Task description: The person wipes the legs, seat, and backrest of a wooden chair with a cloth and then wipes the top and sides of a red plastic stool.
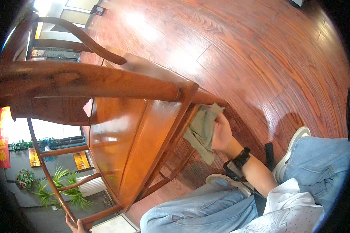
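A glossy reddish-brown wooden armchair (134,131) fills the left and centre of the view and looks tilted in the fisheye picture. My right hand (222,132) holds a grey-green cloth (202,128) against the chair's lower frame, just below the seat's edge; the palm hides part of the cloth. At the bottom left, my left hand (77,225) is wrapped around the end of the chair's curved armrest (51,180), and only its fingers and thumb show. A black band is on my right wrist.
My legs in jeans (192,206) and my shoes (291,151) are close to the chair. Dark floorboards (250,58) lie beyond it. Past the armrest are a green plant (75,192), a blue fan (48,147) and a pale-topped surface (115,224) near my left hand.
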The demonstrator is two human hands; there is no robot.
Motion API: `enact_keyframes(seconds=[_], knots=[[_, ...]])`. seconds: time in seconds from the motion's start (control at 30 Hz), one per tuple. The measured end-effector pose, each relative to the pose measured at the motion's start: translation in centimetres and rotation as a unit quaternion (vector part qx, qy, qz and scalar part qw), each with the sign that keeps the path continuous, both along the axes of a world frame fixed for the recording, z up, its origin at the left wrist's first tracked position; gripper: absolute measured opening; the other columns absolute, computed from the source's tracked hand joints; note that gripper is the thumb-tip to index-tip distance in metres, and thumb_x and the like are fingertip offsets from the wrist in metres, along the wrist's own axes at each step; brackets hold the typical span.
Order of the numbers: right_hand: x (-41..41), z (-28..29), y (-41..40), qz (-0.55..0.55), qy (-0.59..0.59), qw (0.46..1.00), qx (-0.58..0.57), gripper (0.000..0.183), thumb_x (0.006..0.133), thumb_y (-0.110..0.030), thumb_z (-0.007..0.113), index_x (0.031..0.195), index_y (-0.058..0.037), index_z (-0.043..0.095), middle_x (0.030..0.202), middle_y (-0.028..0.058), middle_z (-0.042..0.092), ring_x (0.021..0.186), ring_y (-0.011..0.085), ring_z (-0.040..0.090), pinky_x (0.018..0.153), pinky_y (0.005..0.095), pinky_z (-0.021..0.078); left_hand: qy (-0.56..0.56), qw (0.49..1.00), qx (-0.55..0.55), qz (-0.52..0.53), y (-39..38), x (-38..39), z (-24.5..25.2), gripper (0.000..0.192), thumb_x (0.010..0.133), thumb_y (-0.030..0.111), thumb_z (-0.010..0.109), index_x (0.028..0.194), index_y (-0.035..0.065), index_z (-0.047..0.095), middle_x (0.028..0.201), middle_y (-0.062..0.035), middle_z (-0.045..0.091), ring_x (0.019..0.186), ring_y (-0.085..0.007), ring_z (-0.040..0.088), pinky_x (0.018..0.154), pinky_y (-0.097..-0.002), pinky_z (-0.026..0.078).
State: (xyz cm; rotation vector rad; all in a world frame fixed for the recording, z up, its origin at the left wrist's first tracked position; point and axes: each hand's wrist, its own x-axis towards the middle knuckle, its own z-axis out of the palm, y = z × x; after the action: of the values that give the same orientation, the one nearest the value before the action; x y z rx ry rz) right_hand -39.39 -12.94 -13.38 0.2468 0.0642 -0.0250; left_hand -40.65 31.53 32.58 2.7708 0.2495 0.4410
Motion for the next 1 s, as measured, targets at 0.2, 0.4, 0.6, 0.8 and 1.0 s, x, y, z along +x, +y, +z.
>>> enact_keyframes(seconds=[0.2,0.4,0.6,0.8,1.0], knots=[[1.1,0.7,-0.1,-0.031,-0.058,0.994,0.087,0.035,0.097,-0.032,0.055,0.122,-0.0069,0.055,0.113,0.0089,0.061,0.1,0.0251,0.058,0.091,0.042,0.0447,-0.006,1.0,0.014,0.019,-3.2,-0.4,-0.4,0.072,0.088,0.024,0.069,0.144,-0.0055,0.036,0.083,-0.011,0.062,0.057,-0.0118,0.053,0.049,-0.0259,0.043],[1.2,4.3,0.2,-0.025,-0.012,0.999,-0.025,0.025,0.093,-0.021,0.059,0.112,-0.0048,0.054,0.093,0.0079,0.06,0.078,0.0211,0.058,0.07,0.0368,0.047,-0.028,0.999,0.033,0.002,1.8,-0.5,0.2,0.065,0.091,0.017,0.065,0.145,-0.0047,0.036,0.074,-0.0053,0.059,0.053,-0.0101,0.051,0.048,-0.0248,0.042],[5.5,9.9,0.3,-0.12,0.263,0.937,-0.197,0.017,0.089,-0.011,0.06,0.099,0.0007,0.054,0.077,0.0089,0.06,0.058,0.0182,0.056,0.049,0.0323,0.047,-0.037,0.999,-0.014,0.012,-1.2,-0.1,-0.8,0.061,0.091,0.011,0.061,0.146,-0.0009,0.037,0.073,-0.0044,0.058,0.053,-0.0102,0.05,0.048,-0.0243,0.04],[6.2,11.0,2.4,-0.165,0.32,0.908,-0.214,0.011,0.088,-0.01,0.055,0.09,0.0008,0.057,0.071,0.0083,0.06,0.059,0.0173,0.057,0.048,0.0331,0.0449,-0.039,0.998,0.036,0.042,-3.8,-0.9,-1.1,0.058,0.092,0.017,0.06,0.144,-0.0017,0.041,0.066,-0.0006,0.053,0.051,-0.0068,0.044,0.046,-0.0243,0.034],[3.5,12.3,10.5,-0.093,0.327,0.899,-0.277,0.021,0.102,-0.028,0.047,0.1,-0.0081,0.053,0.071,-0.0004,0.054,0.05,0.009,0.047,0.04,0.0262,0.0357,-0.03,0.997,0.061,0.03,-4.4,-0.9,-1.3,0.058,0.094,0.025,0.059,0.143,-0.0011,0.042,0.065,-0.0006,0.051,0.05,-0.007,0.04,0.046,-0.0242,0.031]])
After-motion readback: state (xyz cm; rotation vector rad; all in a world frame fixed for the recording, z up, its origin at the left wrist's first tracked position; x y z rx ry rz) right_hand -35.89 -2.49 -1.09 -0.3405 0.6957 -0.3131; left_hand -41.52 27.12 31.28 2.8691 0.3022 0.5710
